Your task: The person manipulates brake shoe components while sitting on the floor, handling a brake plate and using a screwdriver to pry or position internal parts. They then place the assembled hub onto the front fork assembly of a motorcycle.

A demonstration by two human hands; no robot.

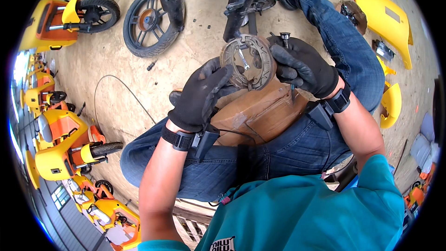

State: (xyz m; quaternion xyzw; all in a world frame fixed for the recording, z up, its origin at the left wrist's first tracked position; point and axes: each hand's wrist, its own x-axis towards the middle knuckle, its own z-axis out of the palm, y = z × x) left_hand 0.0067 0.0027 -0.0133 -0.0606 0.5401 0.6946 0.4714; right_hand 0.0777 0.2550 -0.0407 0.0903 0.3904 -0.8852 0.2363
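Observation:
I hold a ring-shaped pair of drum brake shoes [267, 60] up in front of me, one hand on each side. My left hand [200, 90], in a black glove, is closed on its left edge, the fingertips partly behind it. My right hand [306, 62], gloved too, grips the right edge between thumb and fingers. Through the ring's opening shows a silver wrench-like piece [244, 59]. A short metal part [285, 36] sticks up at my right fingers; whether I hold it too, I cannot tell. Beneath the ring, a brown taped, box-like thing [260, 111] lies between my legs.
A dark spoked wheel [147, 23] lies on the concrete floor at far left, near a black fork leg [239, 9]. Yellow panels [383, 18] lie at right. Yellow-orange scooters [65, 146] line the left side. A thin cable [121, 83] curves across the floor.

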